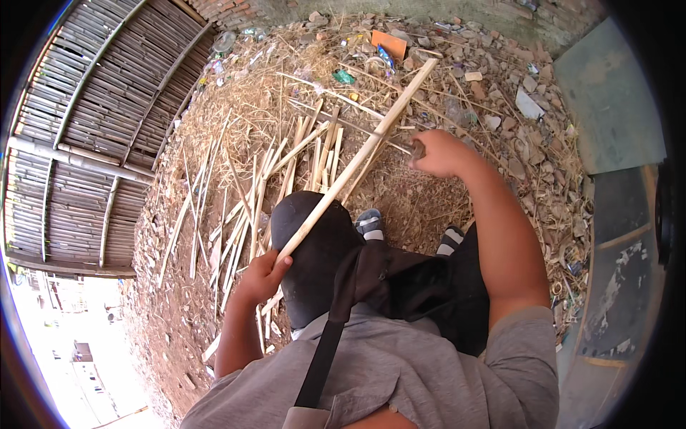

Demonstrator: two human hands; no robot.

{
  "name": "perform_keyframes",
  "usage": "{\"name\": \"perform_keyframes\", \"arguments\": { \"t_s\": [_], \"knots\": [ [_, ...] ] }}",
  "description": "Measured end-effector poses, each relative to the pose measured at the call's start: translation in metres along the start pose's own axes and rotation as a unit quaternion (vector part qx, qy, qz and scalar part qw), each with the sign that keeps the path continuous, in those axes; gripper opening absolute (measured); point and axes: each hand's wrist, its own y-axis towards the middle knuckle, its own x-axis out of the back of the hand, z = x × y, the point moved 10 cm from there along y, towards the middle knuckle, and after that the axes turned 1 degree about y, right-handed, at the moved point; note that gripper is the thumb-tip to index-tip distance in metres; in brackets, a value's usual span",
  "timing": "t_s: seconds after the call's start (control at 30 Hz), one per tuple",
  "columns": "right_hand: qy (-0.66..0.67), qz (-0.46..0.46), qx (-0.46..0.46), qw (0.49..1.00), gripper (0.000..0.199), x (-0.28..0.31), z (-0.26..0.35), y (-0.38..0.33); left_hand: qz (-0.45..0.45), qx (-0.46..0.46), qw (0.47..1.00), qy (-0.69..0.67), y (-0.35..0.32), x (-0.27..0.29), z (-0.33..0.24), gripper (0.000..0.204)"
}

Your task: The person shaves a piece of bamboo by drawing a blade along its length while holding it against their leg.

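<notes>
My left hand (261, 279) is closed round the near end of a long pale bamboo strip (350, 170). The strip slants up and away to the right, passing over my dark-trousered left knee (304, 214). Out ahead, my right hand (437, 154) grips the short dark handle of a knife (400, 147). Its narrow blade lies across the strip, toward the far half; how deep the edge sits in the bamboo I cannot tell. Beyond my left knee, several split bamboo pieces (243, 229) lie loosely piled on the ground.
A slatted bamboo wall (93, 93) stands on the left. Dry straw (243, 136) and broken bricks and stones (507, 129) cover the ground, with an orange flat piece (389, 44) and green plastic scrap (344, 76) at the back. Grey panels (607, 100) line the right side.
</notes>
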Motion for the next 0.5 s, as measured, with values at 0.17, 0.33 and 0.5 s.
{"name": "perform_keyframes", "arguments": {
  "t_s": [0.17, 0.33, 0.5],
  "knots": [
    [-0.039, -0.031, -0.006, 0.999, 0.041, -0.007, -0.015, 0.004, 0.013, 0.013, 1.0, 0.023, -0.001, 0.005, -0.011, 0.055],
    [-0.062, 0.082, 0.081, 0.991, 0.041, -0.041, 0.052, -0.012, 0.02, 0.028, 0.999, 0.008, -0.002, 0.005, -0.003, 0.055],
    [-0.014, 0.036, -0.011, 0.999, 0.065, -0.009, -0.009, 0.002, 0.012, 0.008, 1.0, 0.002, 0.001, 0.001, -0.003, 0.055]
  ]
}}
